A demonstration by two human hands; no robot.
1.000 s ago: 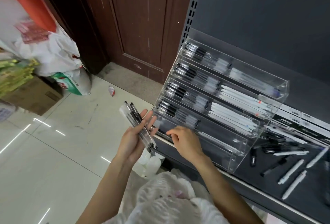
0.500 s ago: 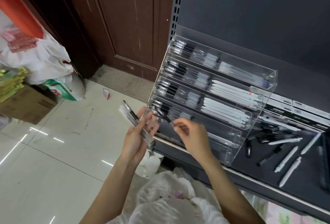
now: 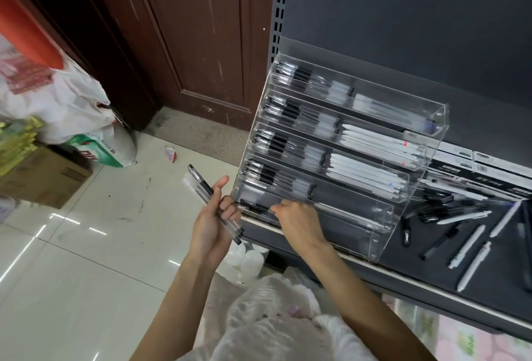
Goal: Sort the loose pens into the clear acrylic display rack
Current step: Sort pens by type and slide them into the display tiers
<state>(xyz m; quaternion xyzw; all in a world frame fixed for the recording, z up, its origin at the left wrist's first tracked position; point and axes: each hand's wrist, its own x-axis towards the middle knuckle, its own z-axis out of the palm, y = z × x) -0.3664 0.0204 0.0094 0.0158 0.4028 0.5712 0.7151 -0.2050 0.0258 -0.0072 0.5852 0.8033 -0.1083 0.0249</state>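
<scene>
Pens (image 3: 211,200), a small bundle with clear barrels and black caps, lay gripped in the left hand (image 3: 210,225) at about eight o'clock from the clear acrylic rack (image 3: 414,156). The right hand (image 3: 296,222) pinched a single black pen (image 3: 254,206) and held it in the rack's lowest tier, at the rack's seven o'clock corner. Such pens looked light, stiff and rather slick, so a pinch near mid-barrel would probably serve best. More loose pens (image 3: 466,245) lay on the shelf at the rack's four o'clock.
</scene>
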